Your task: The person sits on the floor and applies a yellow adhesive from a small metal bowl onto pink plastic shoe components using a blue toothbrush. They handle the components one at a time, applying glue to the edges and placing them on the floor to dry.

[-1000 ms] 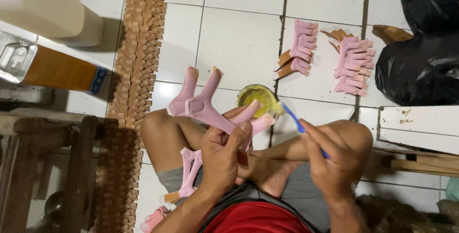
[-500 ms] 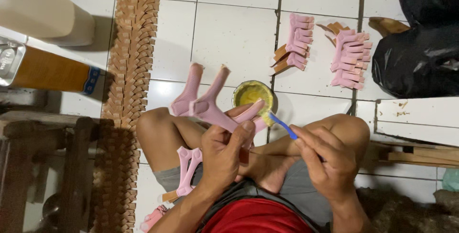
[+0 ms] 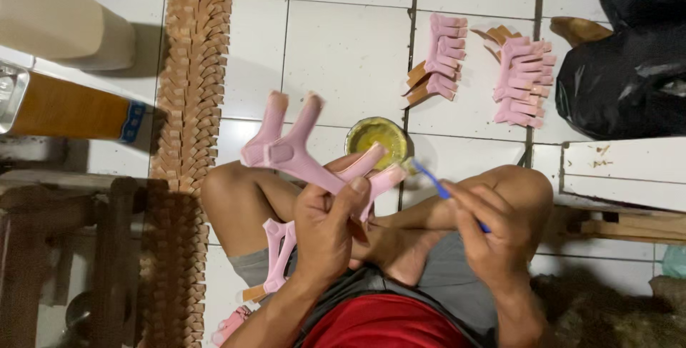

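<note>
Left hand (image 3: 325, 230) clamps two pink Y-shaped slingshot frames (image 3: 300, 155); right hand (image 3: 493, 237) pinches a blue brush (image 3: 429, 179) (bristles beside the yellow paste tub (image 3: 376, 137)). Load sparingly, judging by the narrow prongs.

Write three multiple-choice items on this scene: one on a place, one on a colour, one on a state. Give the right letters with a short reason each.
1. Where does the small round cup of yellow stuff stand?
A. on the tiled floor, ahead of the knees
B. on the black bag
C. on the wooden bench

2. What colour is the thin brush handle in the right hand?
A. red
B. blue
C. white

3. How is the pink forked piece in the left hand?
A. lying flat on the floor
B. stuck inside the cup
C. held up off the floor

Answers: 1 A, it sits on white tiles between the knees; 2 B, the handle shows blue; 3 C, the fingers grip its stem in the air.
</note>
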### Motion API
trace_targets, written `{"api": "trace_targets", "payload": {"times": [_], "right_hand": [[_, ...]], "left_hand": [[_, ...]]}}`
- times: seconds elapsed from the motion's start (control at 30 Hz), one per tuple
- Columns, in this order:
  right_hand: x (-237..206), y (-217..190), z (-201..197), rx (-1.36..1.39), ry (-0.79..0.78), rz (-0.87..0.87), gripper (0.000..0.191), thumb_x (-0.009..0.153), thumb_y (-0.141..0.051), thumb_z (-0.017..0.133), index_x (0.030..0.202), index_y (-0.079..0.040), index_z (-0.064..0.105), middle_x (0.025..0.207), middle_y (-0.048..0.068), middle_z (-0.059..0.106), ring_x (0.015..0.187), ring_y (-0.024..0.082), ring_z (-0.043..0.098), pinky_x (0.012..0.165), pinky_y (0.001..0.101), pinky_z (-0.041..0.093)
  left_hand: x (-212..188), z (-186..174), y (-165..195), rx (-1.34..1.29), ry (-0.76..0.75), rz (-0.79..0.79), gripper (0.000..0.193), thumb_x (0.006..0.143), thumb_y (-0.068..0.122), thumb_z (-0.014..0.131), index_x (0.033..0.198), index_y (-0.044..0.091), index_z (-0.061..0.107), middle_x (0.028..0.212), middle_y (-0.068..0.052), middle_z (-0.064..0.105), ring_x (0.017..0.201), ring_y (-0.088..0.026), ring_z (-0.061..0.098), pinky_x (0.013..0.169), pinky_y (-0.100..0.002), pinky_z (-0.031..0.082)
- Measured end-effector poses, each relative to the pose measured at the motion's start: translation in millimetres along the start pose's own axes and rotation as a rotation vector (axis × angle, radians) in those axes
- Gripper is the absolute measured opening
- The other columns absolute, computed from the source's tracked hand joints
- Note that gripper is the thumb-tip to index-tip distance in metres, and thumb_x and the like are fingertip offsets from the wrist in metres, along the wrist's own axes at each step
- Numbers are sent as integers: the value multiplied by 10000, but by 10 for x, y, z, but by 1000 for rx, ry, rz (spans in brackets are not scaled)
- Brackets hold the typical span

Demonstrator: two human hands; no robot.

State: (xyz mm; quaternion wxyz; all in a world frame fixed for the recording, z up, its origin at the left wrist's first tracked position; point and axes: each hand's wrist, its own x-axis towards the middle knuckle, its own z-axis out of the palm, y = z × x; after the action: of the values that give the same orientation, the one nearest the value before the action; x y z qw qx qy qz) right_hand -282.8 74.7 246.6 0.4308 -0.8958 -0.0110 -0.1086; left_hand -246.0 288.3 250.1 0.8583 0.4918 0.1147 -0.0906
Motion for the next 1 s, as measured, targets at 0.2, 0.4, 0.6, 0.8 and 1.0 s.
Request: {"api": "trace_targets", "payload": {"times": [0.2,0.4,0.6,0.8,1.0], "right_hand": [[-39,101,-33,148,-25,62,273,936,23,645,1191,-1,742,864,38,679,686,72,582,582,209,440],[-31,186,23,549,-42,219,284,945,20,612,1210,51,712,901,36,677,638,58,504,528,197,375],[-25,148,-12,278,-87,116,261,947,17,631,1186,58,729,826,28,640,663,66,524,555,205,402],[-42,243,-30,324,-191,66,237,950,-9,646,1160,55,733,830,12,662,700,61,566,592,202,443],[-295,763,12,647,15,414,284,1018,-96,620,1248,27,733,811,-38,579,679,35,473,586,193,386]], "left_hand": [[-3,2,-46,72,-44,-17,416,996,138,606,1353,-75,622,1055,-48,761,645,-19,497,536,-179,397],[19,-28,-117,46,-42,27,423,1028,130,617,1386,-92,645,796,-15,631,631,-31,458,533,-188,371],[47,31,-157,23,-8,2,413,991,109,593,1351,-95,602,1088,1,763,658,-43,496,567,-209,420],[44,21,-124,149,24,-29,433,982,168,605,1345,-67,633,818,-29,679,582,-47,497,451,-195,396],[317,-40,-274,-43,60,-126,475,1007,258,520,1361,-52,585,989,-95,708,738,-124,607,641,-267,511]]}}
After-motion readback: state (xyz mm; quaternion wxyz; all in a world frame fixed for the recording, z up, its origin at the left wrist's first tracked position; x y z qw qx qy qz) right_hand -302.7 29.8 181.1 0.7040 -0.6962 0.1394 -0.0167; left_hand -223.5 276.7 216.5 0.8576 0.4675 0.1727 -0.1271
